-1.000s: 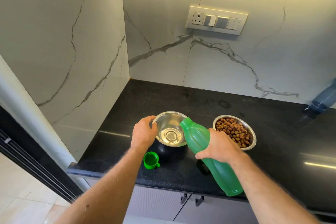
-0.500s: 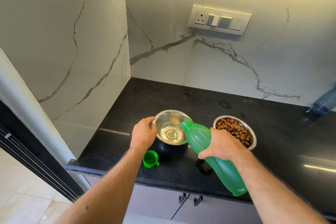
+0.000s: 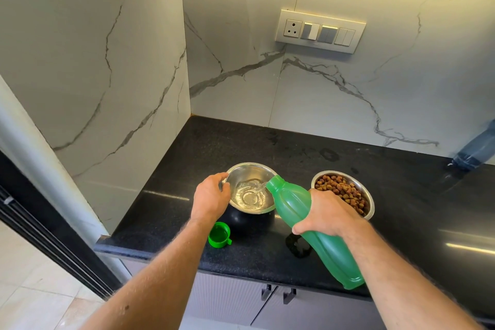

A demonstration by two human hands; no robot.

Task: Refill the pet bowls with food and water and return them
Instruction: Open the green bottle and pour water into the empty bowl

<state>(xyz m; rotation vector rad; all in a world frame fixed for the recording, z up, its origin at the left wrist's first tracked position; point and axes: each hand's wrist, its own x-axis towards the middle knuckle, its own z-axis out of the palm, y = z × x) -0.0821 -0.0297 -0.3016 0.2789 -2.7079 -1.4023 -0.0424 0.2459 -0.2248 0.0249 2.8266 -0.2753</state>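
Observation:
A steel bowl point(image 3: 242, 171) stands on the black counter point(image 3: 187, 190) and holds some water. My left hand point(image 3: 210, 197) grips its left rim, fingers curled over the edge. My right hand point(image 3: 325, 215) grips a green plastic bottle point(image 3: 332, 254), tilted with its open mouth over the bowl. A stream of water runs from the mouth into the bowl. To the right stands a second steel bowl point(image 3: 368, 197) filled with brown kibble. The bottle's green cap point(image 3: 219, 234) lies on the counter near my left wrist.
Marble walls close the counter at the back and the left. A switch panel point(image 3: 320, 31) is on the back wall. A person's denim-clad leg point(image 3: 474, 149) shows at the right edge. Cabinet doors with dark handles point(image 3: 278, 293) sit below the counter. Tiled floor lies at lower left.
The bottle has tipped further and water now streams into the bowl, which holds more water. My left hand stays on the rim.

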